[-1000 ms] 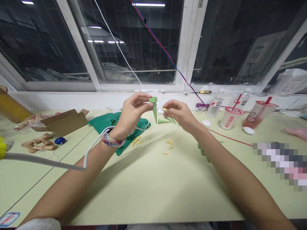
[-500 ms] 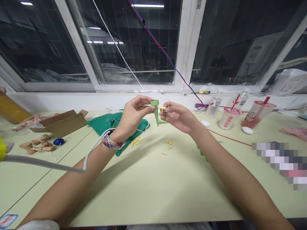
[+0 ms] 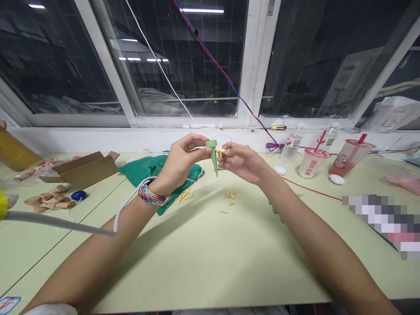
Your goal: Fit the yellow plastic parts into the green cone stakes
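**Peg [image 3: 221, 151] held crosswise to spike [image 3: 214, 161] between two raised hands**

In the head view, the green spike is held above the table [image 3: 197, 262] by the left hand [image 3: 183, 159], its cap pinched between thumb and fingers. The cap is kept uppermost and the point is aimed down, tilted slightly toward the right hand [image 3: 244, 162]. By the right hand's thumb and fingertips the yellow peg is grasped, with its long axis nearly level and a short stub turned downward.

The spike lies directly to the left of the right hand, and the two long axes are set roughly square to each other. The peg's free end is presented to the stem just under the cap; whether contact is made cannot be told. The cap is nearer to the left hand, the peg's outer end to the right.

Below the gap between the hands, loose yellow pieces [image 3: 229, 196] are scattered on the table. A second yellow pile [image 3: 184, 195] is seen below the left hand, beside the green bag [image 3: 139, 168], which is partly hidden by that hand and its wrist. More green parts [image 3: 274, 209] are half covered by the right forearm.
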`<state>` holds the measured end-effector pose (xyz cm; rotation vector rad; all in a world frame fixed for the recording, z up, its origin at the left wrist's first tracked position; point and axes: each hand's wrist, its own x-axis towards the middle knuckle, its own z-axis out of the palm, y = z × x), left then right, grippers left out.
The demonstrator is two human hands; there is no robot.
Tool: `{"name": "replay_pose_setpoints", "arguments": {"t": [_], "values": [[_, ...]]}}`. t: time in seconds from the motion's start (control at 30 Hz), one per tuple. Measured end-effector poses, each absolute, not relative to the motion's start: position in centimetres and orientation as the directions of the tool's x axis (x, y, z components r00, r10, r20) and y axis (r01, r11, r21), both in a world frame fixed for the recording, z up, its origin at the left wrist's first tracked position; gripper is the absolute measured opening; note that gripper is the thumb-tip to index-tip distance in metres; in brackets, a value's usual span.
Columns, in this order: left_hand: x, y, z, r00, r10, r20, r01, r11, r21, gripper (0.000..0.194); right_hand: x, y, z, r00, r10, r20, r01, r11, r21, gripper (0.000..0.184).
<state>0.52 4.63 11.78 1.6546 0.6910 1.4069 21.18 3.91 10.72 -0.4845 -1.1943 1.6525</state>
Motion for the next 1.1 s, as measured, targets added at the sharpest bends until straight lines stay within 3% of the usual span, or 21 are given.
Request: {"name": "replay_pose_setpoints", "arguments": {"t": [1.1], "values": [[0.52, 4.63, 11.59, 0.223, 0.853, 0.471, -0.077, -0.467, 0.881, 0.039, 21.07, 3.56, 10.43, -0.427, 0.877, 0.221, -0.476, -0.010, -0.879, 0.023]]}}
